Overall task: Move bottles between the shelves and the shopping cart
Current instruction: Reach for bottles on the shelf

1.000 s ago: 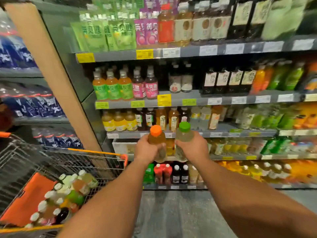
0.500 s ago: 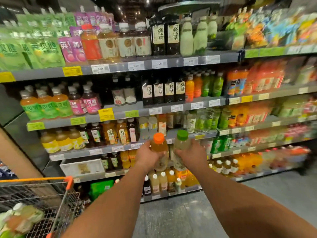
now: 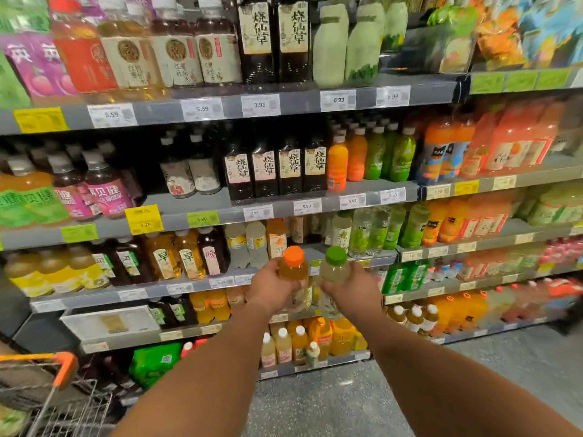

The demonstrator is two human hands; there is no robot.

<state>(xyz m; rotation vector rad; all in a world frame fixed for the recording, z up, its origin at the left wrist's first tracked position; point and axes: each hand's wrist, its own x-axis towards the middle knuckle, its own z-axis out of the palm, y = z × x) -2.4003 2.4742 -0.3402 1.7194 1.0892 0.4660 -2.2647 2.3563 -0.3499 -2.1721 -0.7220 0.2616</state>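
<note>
Dark bottles [image 3: 261,29] read 烧仙草; shelf tags [image 3: 260,105] read 3.99, 5.59, 6.99.

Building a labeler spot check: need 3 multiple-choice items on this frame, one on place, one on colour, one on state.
1. Where is the shopping cart?
A. bottom left of the view
B. bottom right
C. behind the shelves

2. What colour is the cap of the bottle in the right hand?
A. orange
B. white
C. green

3. What is the left hand doing?
A. hanging idle
B. gripping the orange-capped bottle
C. pushing the cart handle

Answers:
1 A: its orange corner and wire basket sit at the lower left edge.
2 C: the green-capped bottle is held upright in that hand.
3 B: the fingers are curled round the bottle's body in front of the shelves.
</note>
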